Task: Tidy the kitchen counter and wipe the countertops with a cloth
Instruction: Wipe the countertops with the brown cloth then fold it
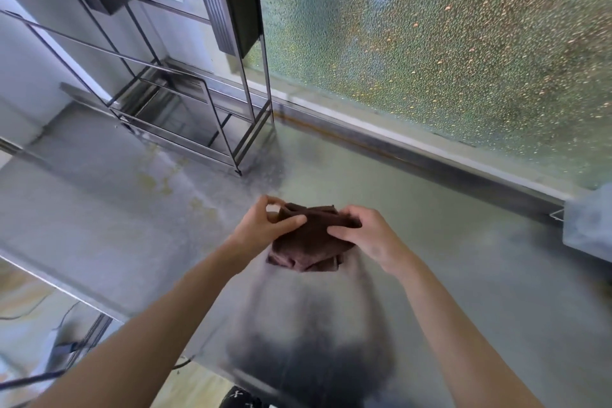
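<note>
A dark brown cloth (pixel 306 243), bunched and partly folded, hangs just above the stainless steel countertop (pixel 447 275) near the middle of the view. My left hand (pixel 265 225) pinches its upper left edge between thumb and fingers. My right hand (pixel 367 232) grips its upper right edge, fingers curled over the fabric. The lower part of the cloth droops between my two wrists. Yellowish stains (pixel 159 175) mark the counter to the left, in front of the rack.
An empty metal wire rack (pixel 198 103) stands at the back left of the counter. Textured glass (pixel 430 43) rises behind a raised steel back edge (pixel 414 156). A grey box-like object (pixel 587 225) sits at the right edge. The counter's left edge (pixel 66 288) drops to the floor with cables.
</note>
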Tool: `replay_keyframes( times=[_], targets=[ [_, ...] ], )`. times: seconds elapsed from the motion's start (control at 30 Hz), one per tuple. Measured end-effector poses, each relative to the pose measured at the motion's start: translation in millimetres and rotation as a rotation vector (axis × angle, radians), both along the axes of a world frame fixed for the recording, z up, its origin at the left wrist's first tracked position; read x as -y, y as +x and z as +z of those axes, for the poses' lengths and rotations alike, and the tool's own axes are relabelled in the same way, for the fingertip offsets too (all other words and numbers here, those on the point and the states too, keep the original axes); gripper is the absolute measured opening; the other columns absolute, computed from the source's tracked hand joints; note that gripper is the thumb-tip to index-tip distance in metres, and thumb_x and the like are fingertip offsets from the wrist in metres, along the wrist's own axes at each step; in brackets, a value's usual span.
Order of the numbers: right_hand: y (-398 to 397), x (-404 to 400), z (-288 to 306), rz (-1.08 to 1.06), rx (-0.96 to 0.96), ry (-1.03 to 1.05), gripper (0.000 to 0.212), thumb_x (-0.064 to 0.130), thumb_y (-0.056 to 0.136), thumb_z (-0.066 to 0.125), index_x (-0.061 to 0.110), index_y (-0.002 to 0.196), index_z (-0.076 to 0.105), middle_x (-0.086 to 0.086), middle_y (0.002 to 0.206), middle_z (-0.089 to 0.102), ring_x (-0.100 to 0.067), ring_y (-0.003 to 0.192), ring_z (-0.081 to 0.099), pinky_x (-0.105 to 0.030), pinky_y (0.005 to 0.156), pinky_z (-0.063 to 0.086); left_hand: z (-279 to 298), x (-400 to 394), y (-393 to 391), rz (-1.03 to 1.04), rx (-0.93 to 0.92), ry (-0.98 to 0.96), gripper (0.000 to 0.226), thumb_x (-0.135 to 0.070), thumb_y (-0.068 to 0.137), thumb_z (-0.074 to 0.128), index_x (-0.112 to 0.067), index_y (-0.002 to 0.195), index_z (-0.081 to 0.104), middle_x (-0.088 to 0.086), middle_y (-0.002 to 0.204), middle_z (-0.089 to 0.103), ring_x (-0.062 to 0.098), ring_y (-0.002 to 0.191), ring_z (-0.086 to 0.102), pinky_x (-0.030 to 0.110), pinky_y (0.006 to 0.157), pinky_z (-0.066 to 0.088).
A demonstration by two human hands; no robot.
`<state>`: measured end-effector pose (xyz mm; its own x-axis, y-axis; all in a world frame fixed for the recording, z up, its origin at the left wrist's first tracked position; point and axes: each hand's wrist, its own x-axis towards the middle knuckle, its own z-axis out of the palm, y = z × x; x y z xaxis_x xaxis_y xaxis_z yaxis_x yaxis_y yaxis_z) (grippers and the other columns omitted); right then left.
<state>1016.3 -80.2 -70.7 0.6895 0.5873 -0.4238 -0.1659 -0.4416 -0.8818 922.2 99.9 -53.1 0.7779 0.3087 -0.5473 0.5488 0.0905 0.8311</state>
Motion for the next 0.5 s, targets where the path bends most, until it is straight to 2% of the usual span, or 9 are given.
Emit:
replay_keyframes(
  times=[0.07,0.13,0.17,0.23,0.3,0.33,0.4,0.47,0.5],
  targets=[
    [-2.7,-5.9,6.2,-0.026,0.056,0.007,0.014,0.010,0.078,0.071,0.016,0.076,0.058,0.005,0.069,0.058,-0.005,0.064,0.052,-0.016,0.060,0.040,1.8,-13.3,-0.3,-0.153,0.008,-0.108,0.034,-0.014,0.074,0.075,-0.005,0.103,0.061,0.005,0.085,0.068,0.012,0.077,0.064,0.014,0.066,0.049],
    [-3.3,-11.0,13.5,-0.043,0.146,-0.010,0.013,0.014,0.078,0.071,0.016,0.079,0.058,0.006,0.071,0.059,-0.007,0.068,0.053,-0.020,0.065,0.041,5.8,-27.2,0.7,-0.186,0.096,-0.039,0.015,-0.006,0.076,0.071,-0.012,0.090,0.070,-0.002,0.078,0.068,0.006,0.075,0.062,0.016,0.073,0.047],
    [-4.2,-12.5,17.6,-0.053,0.179,0.003,0.013,0.015,0.078,0.071,0.016,0.080,0.058,0.007,0.072,0.059,-0.006,0.068,0.053,-0.021,0.067,0.041,8.0,-34.7,1.6,-0.173,0.130,0.048,0.014,-0.006,0.077,0.070,-0.018,0.083,0.070,-0.007,0.075,0.067,0.001,0.072,0.059,0.014,0.073,0.044],
    [-10.0,-14.7,27.3,-0.072,0.217,0.038,0.013,0.014,0.079,0.071,0.016,0.080,0.058,0.008,0.071,0.057,-0.002,0.065,0.050,-0.017,0.065,0.039,13.0,-45.4,1.7,-0.213,0.175,0.181,0.016,-0.009,0.078,0.069,-0.025,0.078,0.067,-0.008,0.089,0.066,-0.005,0.082,0.057,0.009,0.080,0.040],
    [-23.2,-17.7,34.7,-0.082,0.252,0.039,0.014,0.013,0.079,0.071,0.016,0.079,0.057,0.008,0.069,0.055,-0.001,0.061,0.046,-0.014,0.060,0.035,17.7,-53.8,-1.7,-0.283,0.230,0.120,0.011,-0.010,0.080,0.066,-0.021,0.084,0.065,-0.003,0.109,0.064,0.001,0.100,0.057,0.014,0.092,0.039],
    [-32.3,-19.8,36.3,-0.100,0.262,0.036,0.015,0.012,0.079,0.071,0.017,0.078,0.056,0.008,0.068,0.053,-0.001,0.060,0.044,-0.014,0.059,0.034,18.0,-57.8,-4.3,-0.305,0.244,0.066,0.010,-0.009,0.081,0.064,-0.017,0.087,0.064,0.002,0.107,0.065,0.007,0.098,0.059,0.018,0.091,0.042],
    [-55.9,-25.1,32.7,-0.165,0.230,0.027,0.018,0.010,0.079,0.070,0.020,0.075,0.055,0.008,0.065,0.052,0.002,0.056,0.043,-0.012,0.056,0.034,17.7,-65.1,-10.7,-0.400,0.252,0.029,0.008,-0.004,0.083,0.061,-0.012,0.088,0.061,0.004,0.085,0.068,0.010,0.081,0.061,0.019,0.079,0.047],
    [-87.2,-29.4,20.4,-0.239,0.126,-0.002,0.019,0.008,0.080,0.069,0.020,0.075,0.055,0.008,0.066,0.055,0.005,0.055,0.047,-0.011,0.056,0.037,10.2,-71.5,-20.3,-0.582,0.185,0.075,0.012,-0.004,0.085,0.060,-0.015,0.083,0.058,-0.009,0.063,0.067,0.000,0.063,0.059,0.013,0.066,0.045],
    [-105.0,-29.9,11.0,-0.251,0.066,-0.029,0.017,0.009,0.080,0.069,0.019,0.076,0.056,0.007,0.068,0.057,0.005,0.057,0.050,-0.013,0.059,0.039,3.3,-75.2,-27.3,-0.689,0.118,0.109,0.011,-0.006,0.085,0.060,-0.017,0.083,0.058,-0.012,0.061,0.066,-0.004,0.059,0.056,0.012,0.064,0.043]
  ],
)
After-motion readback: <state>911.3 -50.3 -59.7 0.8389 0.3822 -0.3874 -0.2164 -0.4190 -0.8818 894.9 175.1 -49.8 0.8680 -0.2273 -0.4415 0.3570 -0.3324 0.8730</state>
